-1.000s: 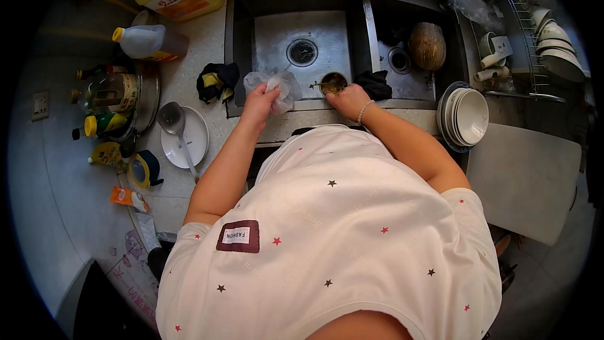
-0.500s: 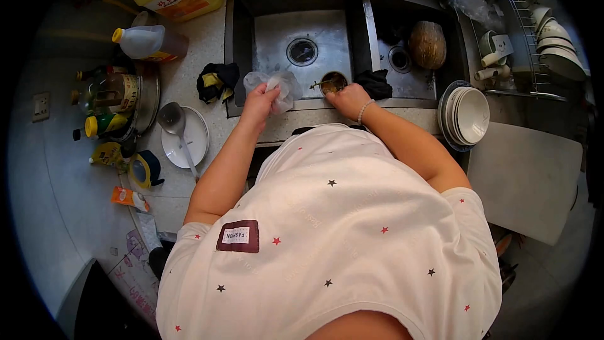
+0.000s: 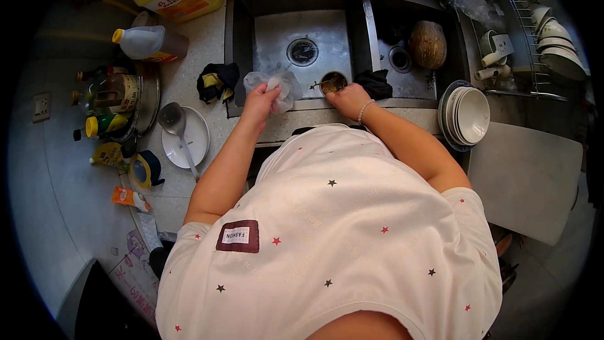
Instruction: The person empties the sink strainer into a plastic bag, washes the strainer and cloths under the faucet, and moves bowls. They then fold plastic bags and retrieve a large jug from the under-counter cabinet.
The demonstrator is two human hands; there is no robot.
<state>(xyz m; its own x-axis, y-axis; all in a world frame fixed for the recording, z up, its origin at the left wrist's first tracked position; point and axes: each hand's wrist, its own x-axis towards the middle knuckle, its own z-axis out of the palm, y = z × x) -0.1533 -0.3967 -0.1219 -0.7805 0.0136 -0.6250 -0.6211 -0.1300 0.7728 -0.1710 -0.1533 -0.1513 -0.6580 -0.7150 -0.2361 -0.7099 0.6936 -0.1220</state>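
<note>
One small round container (image 3: 333, 76) with scraps inside is grasped at its near side by the right hand (image 3: 347, 101), at the front edge of the larger sink basin (image 3: 272, 41), while the left hand (image 3: 260, 104) clutches a thin plastic bag (image 3: 288, 91) at the same edge. Just beside the right hand lies a black cloth or bag (image 3: 374, 84); farther right, a brown gourd (image 3: 428, 45) sits in the smaller basin (image 3: 402, 80), near stacked bowls (image 3: 472, 116).

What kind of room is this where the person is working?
It looks like a kitchen, probably a home one: there is a double sink, a rack with bowls, and a ladle on a plate.
</note>
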